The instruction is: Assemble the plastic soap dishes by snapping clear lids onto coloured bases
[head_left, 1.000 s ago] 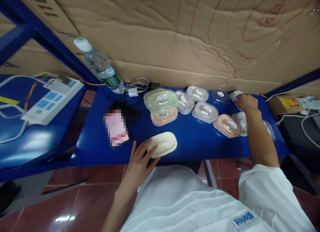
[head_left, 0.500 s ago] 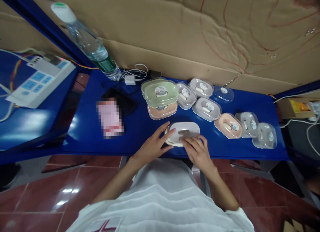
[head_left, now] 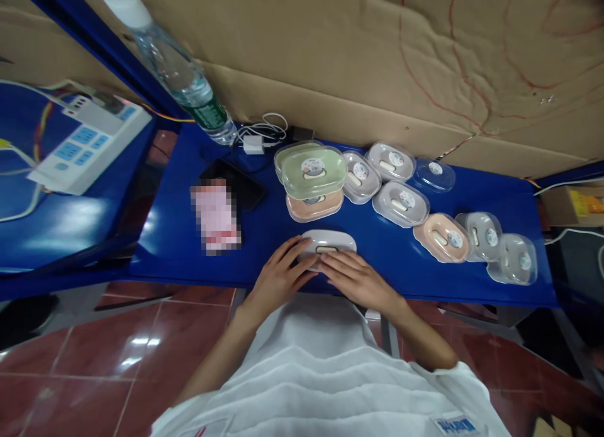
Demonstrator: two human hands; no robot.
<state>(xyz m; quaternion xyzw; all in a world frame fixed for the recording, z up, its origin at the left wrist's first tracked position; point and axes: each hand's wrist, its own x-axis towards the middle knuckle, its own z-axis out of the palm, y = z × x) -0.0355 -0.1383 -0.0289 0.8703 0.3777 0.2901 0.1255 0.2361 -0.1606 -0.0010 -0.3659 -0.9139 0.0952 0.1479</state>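
Observation:
A pale grey-lilac oval plastic box (head_left: 334, 237) sits near the table's front edge, with a small cream oval part (head_left: 325, 249) on its top. My left hand (head_left: 279, 275) grips its left end, fingers on top and thumb along the front. My right hand (head_left: 361, 278) holds it from the front right, fingers bent over the top. The box's front side is mostly hidden by both hands. Beyond it, a green lidded box (head_left: 314, 180) rests on top of a peach one (head_left: 315, 209).
Grey lidded boxes (head_left: 401, 203), a peach box (head_left: 441, 239) and a clear lid (head_left: 435, 176) stand toward the right on the blue table (head_left: 264, 232). At left are a water bottle (head_left: 182, 78), a charger (head_left: 253, 144), a blurred pink item (head_left: 216, 217) and a power strip (head_left: 89, 148).
The grey box has shifted left along the table with both hands. My right hand has moved from the box's right end toward its middle, close to my left hand.

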